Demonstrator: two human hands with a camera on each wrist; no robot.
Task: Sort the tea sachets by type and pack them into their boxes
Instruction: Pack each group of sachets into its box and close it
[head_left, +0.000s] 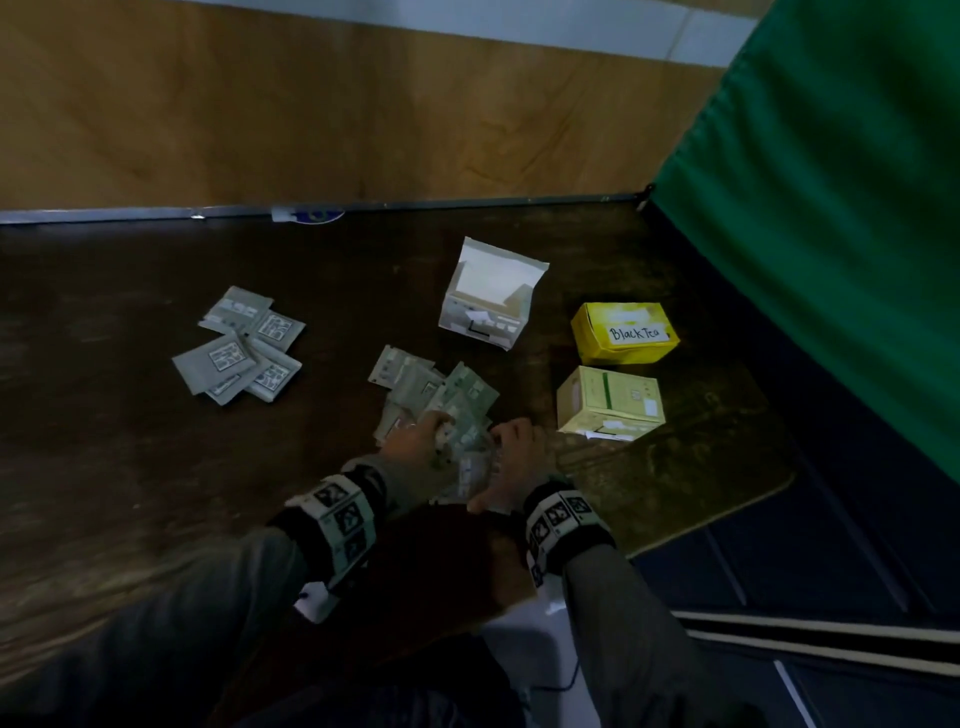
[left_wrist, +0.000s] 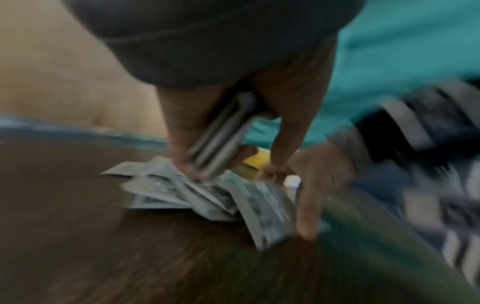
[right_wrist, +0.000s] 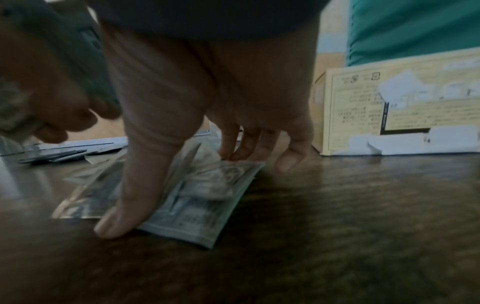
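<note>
Gathering step: the left hand (head_left: 415, 449) grips a stack of pale green paper tea sachets (left_wrist: 221, 139), the right hand (head_left: 514, 452) pinches one flat sachet (right_wrist: 207, 195) off the loose pile (head_left: 436, 389) on the dark wooden table (head_left: 130, 415); boxing them likely follows.

Running dim and murky in all three views, with grain creeping over the dark table (head_left: 130, 322). Catching a faint pale sheen on its surface nearest the head camera. Bending straight edges outward toward the borders. Smearing heavily in the left wrist view, dragging the sachets (left_wrist: 168, 191) and the right hand (left_wrist: 319, 174) into streaks. Holding sharper in the right wrist view, keeping print on the pale box (right_wrist: 363, 115) half legible, dropping a soft shadow beside the sachets, blurring the left hand (right_wrist: 52, 92) at the edge.
</note>
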